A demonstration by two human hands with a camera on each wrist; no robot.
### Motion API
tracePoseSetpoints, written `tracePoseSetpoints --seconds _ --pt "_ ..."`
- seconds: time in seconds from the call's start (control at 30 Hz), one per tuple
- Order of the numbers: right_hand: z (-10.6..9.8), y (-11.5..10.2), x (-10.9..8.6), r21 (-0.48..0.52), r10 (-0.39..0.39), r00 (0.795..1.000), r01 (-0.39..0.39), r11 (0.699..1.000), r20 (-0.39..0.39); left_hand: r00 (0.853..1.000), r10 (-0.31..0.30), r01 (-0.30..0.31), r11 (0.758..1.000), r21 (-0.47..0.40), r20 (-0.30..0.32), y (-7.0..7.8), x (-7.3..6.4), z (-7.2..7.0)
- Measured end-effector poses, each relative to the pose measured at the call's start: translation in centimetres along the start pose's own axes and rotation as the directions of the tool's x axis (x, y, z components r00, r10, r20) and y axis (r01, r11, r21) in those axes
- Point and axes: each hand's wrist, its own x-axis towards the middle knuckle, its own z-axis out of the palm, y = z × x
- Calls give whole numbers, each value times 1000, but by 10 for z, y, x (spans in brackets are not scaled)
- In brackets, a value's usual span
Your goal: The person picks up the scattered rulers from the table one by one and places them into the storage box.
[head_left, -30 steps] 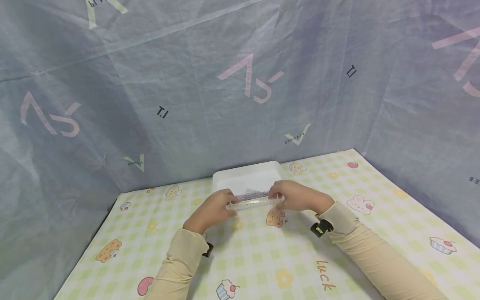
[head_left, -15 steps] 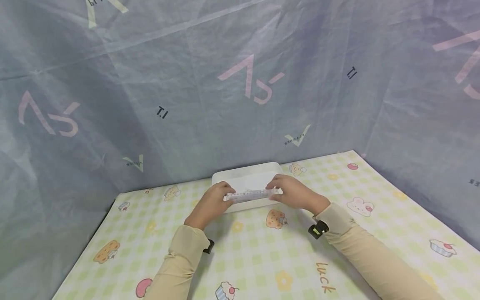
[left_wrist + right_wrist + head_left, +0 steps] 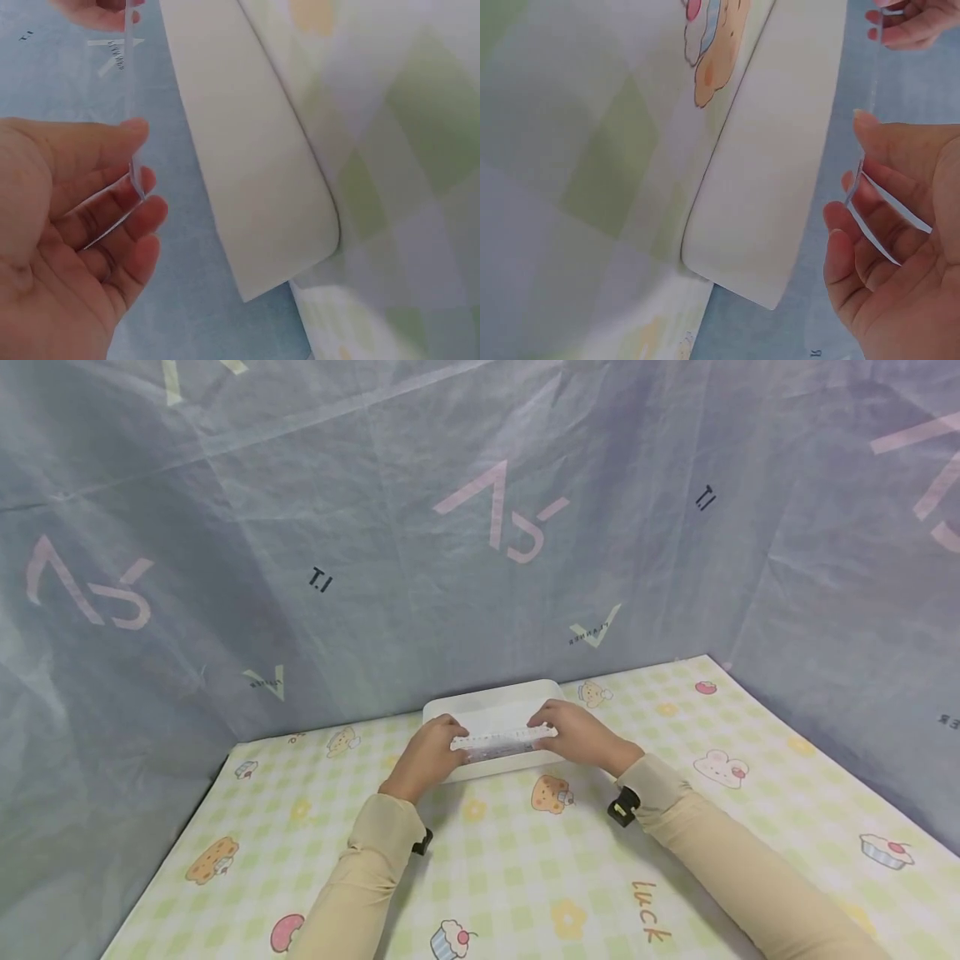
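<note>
A clear plastic ruler (image 3: 491, 742) with printed marks stretches between my two hands, over the white tray (image 3: 495, 768). My left hand (image 3: 429, 760) pinches its left end between thumb and fingers. At the other end, my right hand (image 3: 581, 737) grips it the same way. In the left wrist view, the ruler (image 3: 129, 82) appears edge-on, with the thumb on one face and fingertips on the other. The right wrist view shows the ruler (image 3: 874, 82) edge-on as well, above the tray wall (image 3: 757, 172). The ruler and hands hide part of the tray's inside.
Under the tray lies a green-and-white checked tablecloth (image 3: 525, 860) printed with cartoon food. Grey-blue fabric (image 3: 390, 527) hangs behind the table and along its sides. The tray stands near the table's back edge, close to the fabric.
Both hands have moved away from me with the ruler, from in front of the tray to over it. The tray's front wall, hidden a second ago, now shows below the ruler.
</note>
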Motion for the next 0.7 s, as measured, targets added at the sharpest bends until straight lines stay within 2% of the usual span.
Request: tracePoseSetpoints --seconds 0.3,0.57,0.7 --pt "6 8 15 -16 52 997 -51 999 55 998 -65 65 998 -1 19 -2 11 10" --pt "12 11 18 18 100 993 -101 995 60 991 -116 120 991 -54 66 -7 11 20" --pt "15 13 19 14 116 992 -117 993 51 989 -131 134 990 -51 61 -7 12 22"
